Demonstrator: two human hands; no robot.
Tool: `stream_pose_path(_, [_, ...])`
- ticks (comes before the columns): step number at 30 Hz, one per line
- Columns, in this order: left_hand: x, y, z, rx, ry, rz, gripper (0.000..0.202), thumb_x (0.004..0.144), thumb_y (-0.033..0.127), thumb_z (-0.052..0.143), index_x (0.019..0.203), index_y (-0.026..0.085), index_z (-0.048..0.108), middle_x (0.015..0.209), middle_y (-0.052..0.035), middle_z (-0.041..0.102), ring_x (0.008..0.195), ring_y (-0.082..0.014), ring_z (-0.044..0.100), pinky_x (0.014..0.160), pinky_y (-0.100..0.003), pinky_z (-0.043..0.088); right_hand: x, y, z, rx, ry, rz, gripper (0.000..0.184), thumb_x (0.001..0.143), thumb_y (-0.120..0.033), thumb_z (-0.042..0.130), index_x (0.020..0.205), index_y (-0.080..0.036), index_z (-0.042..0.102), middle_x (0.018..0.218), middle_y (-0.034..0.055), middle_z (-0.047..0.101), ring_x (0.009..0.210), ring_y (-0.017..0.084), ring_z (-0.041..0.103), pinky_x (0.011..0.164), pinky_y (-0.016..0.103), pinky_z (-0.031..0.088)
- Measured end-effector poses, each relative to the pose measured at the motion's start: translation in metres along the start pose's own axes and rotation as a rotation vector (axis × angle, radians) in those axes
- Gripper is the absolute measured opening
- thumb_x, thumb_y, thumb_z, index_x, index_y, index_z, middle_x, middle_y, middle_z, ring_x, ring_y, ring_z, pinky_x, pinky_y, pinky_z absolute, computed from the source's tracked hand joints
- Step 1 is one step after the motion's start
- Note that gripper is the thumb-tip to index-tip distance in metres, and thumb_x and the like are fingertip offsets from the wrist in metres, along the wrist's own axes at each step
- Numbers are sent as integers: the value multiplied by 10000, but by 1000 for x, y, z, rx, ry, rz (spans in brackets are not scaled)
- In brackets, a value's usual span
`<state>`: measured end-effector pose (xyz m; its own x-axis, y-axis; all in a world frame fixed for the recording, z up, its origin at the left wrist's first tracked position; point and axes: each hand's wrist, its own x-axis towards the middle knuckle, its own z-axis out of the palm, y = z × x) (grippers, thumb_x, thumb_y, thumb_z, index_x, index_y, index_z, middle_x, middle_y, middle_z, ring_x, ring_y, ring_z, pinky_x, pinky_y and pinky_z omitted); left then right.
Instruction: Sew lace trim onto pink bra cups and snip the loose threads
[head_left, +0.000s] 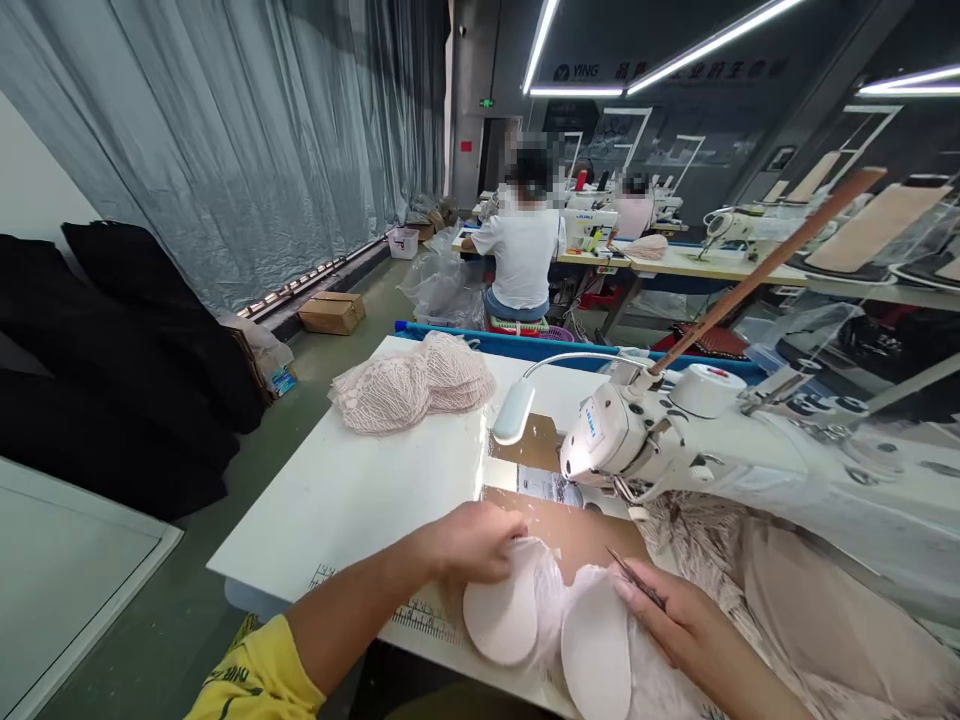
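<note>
A pale pink bra with two padded cups (551, 620) lies inside-up at the near edge of the white sewing table (352, 495). My left hand (472, 543) is closed on the upper edge of the left cup. My right hand (667, 615) rests on the right cup and holds small thread snips (634, 578), their tips pointing up-left over the lace. The white sewing machine head (622, 435) stands just behind the bra, with its needle area above the brown plate.
A stack of pink lace bras (416, 385) sits at the table's far left. A gooseneck lamp (514, 412) hangs over the plate. Beige fabric (810, 600) is heaped at right. A person in a white shirt (523, 255) sits ahead. Black bundles (112, 360) lie on the floor at left.
</note>
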<state>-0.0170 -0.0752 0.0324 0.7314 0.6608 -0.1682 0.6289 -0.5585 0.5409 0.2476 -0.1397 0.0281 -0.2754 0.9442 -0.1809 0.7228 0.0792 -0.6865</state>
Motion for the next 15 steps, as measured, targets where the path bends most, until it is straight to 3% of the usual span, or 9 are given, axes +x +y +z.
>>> stream_pose_path(3, [-22, 3, 3, 107, -92, 12, 108, 647, 210, 594, 692, 205, 496, 675, 11, 595, 616, -174, 555, 499, -248, 277, 20, -26, 12, 93, -53, -47, 378, 937, -488, 363, 802, -226, 599, 624, 4, 637, 668, 193, 623, 693, 303, 499])
stream_pose_path(5, [-41, -3, -3, 156, -50, 9, 110, 674, 187, 570, 634, 193, 467, 668, 7, 597, 625, -171, 565, 521, -252, 305, 41, -46, 26, 142, 12, -106, 355, 938, -475, 376, 818, -235, 609, 763, 28, 680, 730, 200, 640, 679, 303, 517])
stream_pose_path(8, [-70, -22, -39, 262, 238, -136, 69, 765, 165, 493, 709, 197, 516, 774, -21, 622, 717, -190, 585, 597, -267, 384, 83, -83, 47, 227, 120, -321, 286, 951, -398, 369, 951, -260, 619, 927, 58, 692, 869, 213, 650, 761, 324, 534])
stream_pose_path(12, [-91, -54, -123, 492, 768, -245, 71, 847, 231, 465, 846, 187, 521, 967, -85, 617, 905, -248, 563, 778, -364, 455, 158, -134, 52, 257, 371, -683, 300, 940, -307, 392, 1188, -211, 532, 1097, 99, 651, 1054, 213, 608, 969, 392, 465])
stream_pose_path(15, [-86, -83, -169, 615, 1044, -196, 55, 805, 172, 497, 855, 193, 493, 1216, -112, 563, 1141, -268, 490, 961, -406, 413, 214, -155, 45, 231, 489, -822, 274, 953, -287, 346, 1049, -188, 583, 1348, 126, 519, 1268, 209, 473, 1074, 381, 370])
